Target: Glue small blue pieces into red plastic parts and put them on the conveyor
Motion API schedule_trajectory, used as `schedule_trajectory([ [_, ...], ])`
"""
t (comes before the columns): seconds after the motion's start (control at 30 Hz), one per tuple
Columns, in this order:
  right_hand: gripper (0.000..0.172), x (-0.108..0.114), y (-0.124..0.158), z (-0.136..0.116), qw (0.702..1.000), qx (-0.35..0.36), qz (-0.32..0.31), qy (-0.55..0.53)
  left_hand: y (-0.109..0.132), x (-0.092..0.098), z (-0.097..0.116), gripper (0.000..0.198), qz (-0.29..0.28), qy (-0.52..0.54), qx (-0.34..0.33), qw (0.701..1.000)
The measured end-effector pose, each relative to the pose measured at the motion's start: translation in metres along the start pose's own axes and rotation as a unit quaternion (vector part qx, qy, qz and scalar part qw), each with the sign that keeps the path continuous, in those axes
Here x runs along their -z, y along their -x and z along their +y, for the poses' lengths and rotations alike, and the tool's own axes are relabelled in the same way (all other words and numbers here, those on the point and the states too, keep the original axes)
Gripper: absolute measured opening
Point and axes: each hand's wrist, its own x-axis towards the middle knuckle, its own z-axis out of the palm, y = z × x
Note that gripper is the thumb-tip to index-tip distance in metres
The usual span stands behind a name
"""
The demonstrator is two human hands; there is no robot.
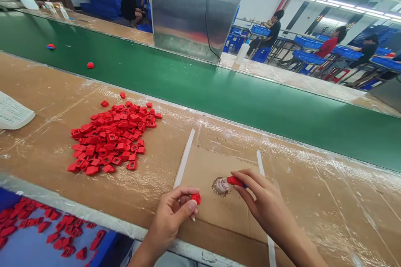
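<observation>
My left hand (171,216) is closed, with a small red plastic block (196,198) pinched between thumb and fingers. A small pale tip shows under those fingers; I cannot make out what it is. My right hand (266,198) pinches a red piece (234,181) with some blue at its fingertip end. That red piece reaches the edge of a pinkish-white lump (222,184) with a dark ring; I cannot tell if they touch. The lump sits on a cardboard sheet (216,160) held by white tape strips. Left of the sheet lies a heap of red blocks (115,133).
Beyond the bench runs a green conveyor belt (175,77) carrying two small pieces. A blue bin (103,250) with more red pieces stands below the bench's left edge. A metal panel (191,16) and a white bottle (242,53) stand past the belt; people sit farther back.
</observation>
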Motion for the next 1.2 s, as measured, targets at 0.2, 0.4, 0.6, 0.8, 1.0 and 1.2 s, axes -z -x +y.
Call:
schedule_trajectory([
  [0.2,0.024,-0.0004,0.0001,-0.0057,0.999,0.016,-0.007,0.030,0.0010,0.0017,-0.0030,0.021,-0.019,0.006,0.002,1.000],
  [0.4,0.027,-0.0004,0.0000,-0.0048,0.999,0.016,-0.018,0.036,0.0016,0.0025,-0.0049,0.020,-0.041,0.021,0.006,0.999],
  [0.6,0.029,-0.0004,0.0012,-0.0053,0.999,0.024,-0.030,0.037,0.0031,0.0017,-0.0033,0.021,-0.038,0.024,0.010,0.999],
  [0.8,0.032,-0.0001,-0.0012,-0.0076,0.997,0.034,-0.029,0.062,0.0030,0.0022,-0.0044,0.020,-0.047,0.023,0.005,0.999],
  [1.0,0.031,0.0016,-0.0045,-0.0087,0.996,0.043,-0.040,0.071,0.0022,0.0029,-0.0057,0.020,-0.048,0.024,0.005,0.999],
  [1.2,0.029,0.0012,-0.0005,-0.0099,0.995,0.048,-0.054,0.069,0.0030,0.0023,-0.0052,0.020,-0.048,0.024,0.006,0.999],
])
